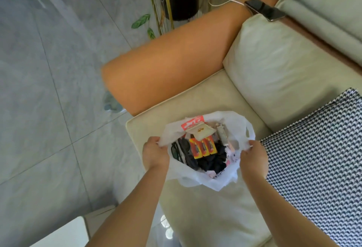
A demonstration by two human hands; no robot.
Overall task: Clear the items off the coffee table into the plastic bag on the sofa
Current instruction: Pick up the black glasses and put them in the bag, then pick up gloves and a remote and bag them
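Observation:
A white plastic bag (205, 181) stands open on the cream sofa seat (211, 213). Inside it lie an orange battery pack (203, 147), black sunglasses (179, 151), a black cloth (212, 161), a cream card (201, 132), a red-and-white packet (193, 122) and a silvery item (222, 132). My left hand (154, 153) grips the bag's left rim. My right hand (253, 157) grips the right rim near the handle hole. The two hands hold the mouth spread wide.
An orange armrest (176, 60) runs behind the bag, with a phone (264, 9) on a white cable at its far end. A black-and-white patterned cushion (317, 160) lies right of the bag. A white table corner (64, 235) shows at bottom left on the grey tiled floor.

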